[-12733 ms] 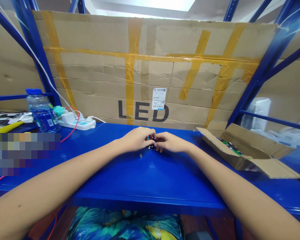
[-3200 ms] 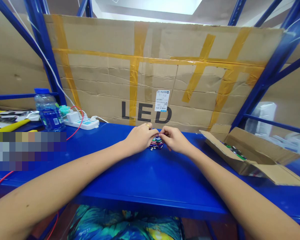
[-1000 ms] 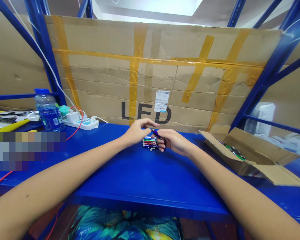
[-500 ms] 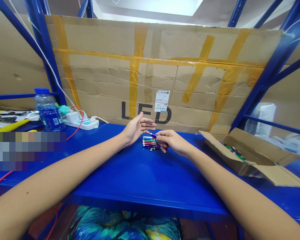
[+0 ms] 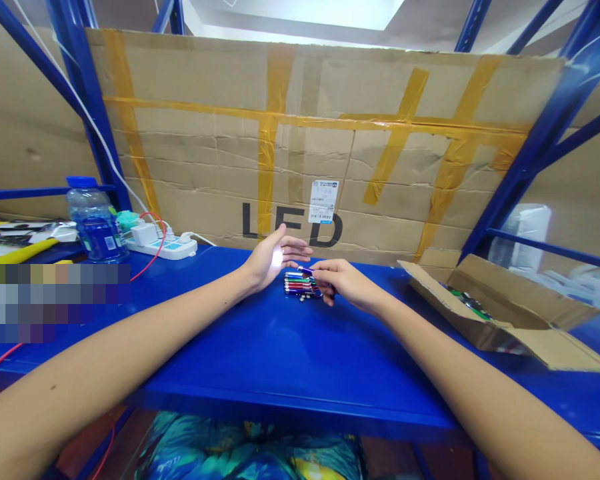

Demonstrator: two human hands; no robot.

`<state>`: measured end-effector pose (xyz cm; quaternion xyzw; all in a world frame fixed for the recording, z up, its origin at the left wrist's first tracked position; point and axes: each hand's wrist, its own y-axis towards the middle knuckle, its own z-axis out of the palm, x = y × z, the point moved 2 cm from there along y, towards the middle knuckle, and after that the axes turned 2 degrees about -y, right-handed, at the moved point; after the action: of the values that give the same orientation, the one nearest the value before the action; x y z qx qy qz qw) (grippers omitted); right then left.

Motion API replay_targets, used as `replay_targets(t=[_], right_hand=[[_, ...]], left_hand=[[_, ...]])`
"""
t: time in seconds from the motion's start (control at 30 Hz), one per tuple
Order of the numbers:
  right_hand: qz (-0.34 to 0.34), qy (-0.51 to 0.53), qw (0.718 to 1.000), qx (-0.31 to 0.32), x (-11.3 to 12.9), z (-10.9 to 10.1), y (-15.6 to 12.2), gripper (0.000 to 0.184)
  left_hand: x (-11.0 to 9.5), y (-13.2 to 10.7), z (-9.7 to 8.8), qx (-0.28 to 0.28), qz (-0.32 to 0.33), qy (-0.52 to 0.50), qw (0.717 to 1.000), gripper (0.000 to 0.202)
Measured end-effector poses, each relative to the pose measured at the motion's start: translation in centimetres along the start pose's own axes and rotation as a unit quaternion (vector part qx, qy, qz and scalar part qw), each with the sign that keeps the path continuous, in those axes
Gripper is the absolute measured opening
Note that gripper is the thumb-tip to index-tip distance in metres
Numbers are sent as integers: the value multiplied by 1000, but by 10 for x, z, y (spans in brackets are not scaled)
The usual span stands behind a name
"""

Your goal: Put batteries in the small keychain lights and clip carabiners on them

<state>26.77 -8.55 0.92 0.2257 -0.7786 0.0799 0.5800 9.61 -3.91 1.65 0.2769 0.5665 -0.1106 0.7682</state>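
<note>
My right hand (image 5: 337, 280) grips a small blue penlight (image 5: 306, 270) between thumb and fingers, its front end pointing left. A bright white spot of its light falls on the palm of my left hand (image 5: 275, 257), which is open with fingers stretched out and holds nothing. Below the penlight, a row of several more slim penlights (image 5: 295, 283) in blue, green, red and silver lies side by side on the blue table (image 5: 280, 353). Small shiny bits (image 5: 303, 298) lie just in front of the row, too small to make out.
An open cardboard box (image 5: 510, 333) with more penlights (image 5: 467, 301) stands at the right. On the left are a blue-capped bottle (image 5: 97, 223), a white power strip (image 5: 175, 249) and a red cable (image 5: 153, 260). A big taped cardboard sheet (image 5: 205, 160) backs the table.
A bright light spot has appeared on my left palm; the penlight was unlit before. Both hands have stayed almost in place.
</note>
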Motion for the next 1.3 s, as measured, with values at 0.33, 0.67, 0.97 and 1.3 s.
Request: replay_targets(t=[0.33,0.67,0.97,1.3], right_hand=[[9,-20,1000,-7,2,1,-2,13],[14,-2,1000,13,-2,3,1,15],[11,-22,1000,-3,1,1,-1,13],[6,-46,999,-3,0,1,1,19]], left_hand=[[1,-1,2,4,-5,23,1000,60],[2,0,4,3,-13,-10,1000,59],[3,0,4,9,-15,-38,999,58],[3,-1,4,14,-17,-37,999,57]])
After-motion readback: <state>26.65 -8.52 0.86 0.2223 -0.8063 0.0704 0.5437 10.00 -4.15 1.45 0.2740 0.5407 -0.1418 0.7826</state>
